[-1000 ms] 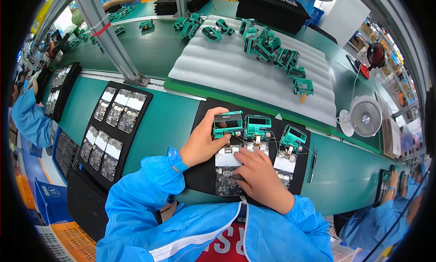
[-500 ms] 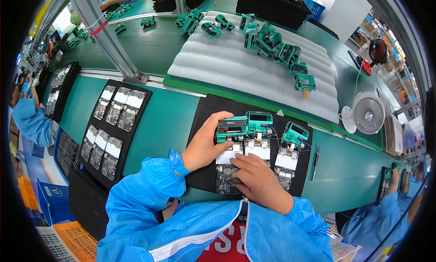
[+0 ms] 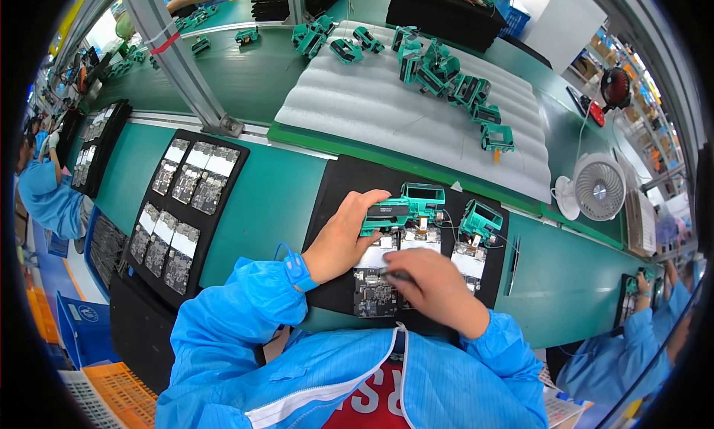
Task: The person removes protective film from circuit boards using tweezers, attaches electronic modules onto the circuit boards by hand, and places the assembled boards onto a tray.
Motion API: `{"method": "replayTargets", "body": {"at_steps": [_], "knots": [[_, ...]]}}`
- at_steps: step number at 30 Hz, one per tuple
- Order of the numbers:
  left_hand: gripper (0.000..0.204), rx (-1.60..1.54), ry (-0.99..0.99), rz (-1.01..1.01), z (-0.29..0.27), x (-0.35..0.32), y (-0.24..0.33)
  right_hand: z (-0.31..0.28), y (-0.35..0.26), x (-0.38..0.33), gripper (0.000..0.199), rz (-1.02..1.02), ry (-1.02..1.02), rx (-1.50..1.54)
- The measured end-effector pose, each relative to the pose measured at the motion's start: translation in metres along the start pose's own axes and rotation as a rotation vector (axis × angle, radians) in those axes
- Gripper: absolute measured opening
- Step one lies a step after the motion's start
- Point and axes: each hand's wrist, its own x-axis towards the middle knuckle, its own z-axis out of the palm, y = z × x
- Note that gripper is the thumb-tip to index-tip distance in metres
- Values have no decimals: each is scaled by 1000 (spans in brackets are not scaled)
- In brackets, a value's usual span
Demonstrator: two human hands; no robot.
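My left hand (image 3: 343, 234) is closed around a green plastic frame (image 3: 384, 215), tilted at the top end of the leftmost circuit board (image 3: 375, 291). Over the boards, my right hand (image 3: 433, 284) is curled and smeared by motion. A small dark thing (image 3: 402, 276) shows under its fingers, too blurred to name. Two more green frames, a middle one (image 3: 424, 201) and a right one (image 3: 481, 221), sit at the top ends of the neighbouring boards with thin wires around them. All these boards lie on a black foam mat (image 3: 336, 198); my right hand partly covers the middle one.
Tweezers (image 3: 515, 265) lie right of the mat. Beyond, white foam sheeting (image 3: 335, 102) carries a pile of green frames (image 3: 435, 66). At left is a black tray (image 3: 236, 155) of circuit boards. A small white fan (image 3: 597, 185) stands at right. Co-workers sit around the bench.
The green frame in my left hand has tipped over, its open window turned out of sight. My right hand has shifted slightly rightward, uncovering more of the left board.
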Motion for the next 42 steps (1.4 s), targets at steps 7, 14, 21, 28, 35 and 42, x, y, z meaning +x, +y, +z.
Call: {"method": "replayTargets", "body": {"at_steps": [7, 14, 21, 28, 35, 42], "knots": [[70, -43, -36, -20, -5, 3, -3, 5, 15, 28, 22, -62, 153, -261], [67, -77, -75, -57, -7, 5, -2, 14, 10, 37, 12, -123, 118, -583], [73, -45, -66, -15, -12, 8, -2, 18, 7, 47, 15, -118, 67, -631], [68, -74, -28, -19, -7, 4, -5, 4, 16, 31, 20, -57, 140, -360], [69, -116, 4, -53, -3, -1, -1, 14, -6, -8, 33, -15, 4, -79], [69, -84, -92, 3, -9, -3, 0, 30, -7, -13, 46, -90, 26, -186]]}}
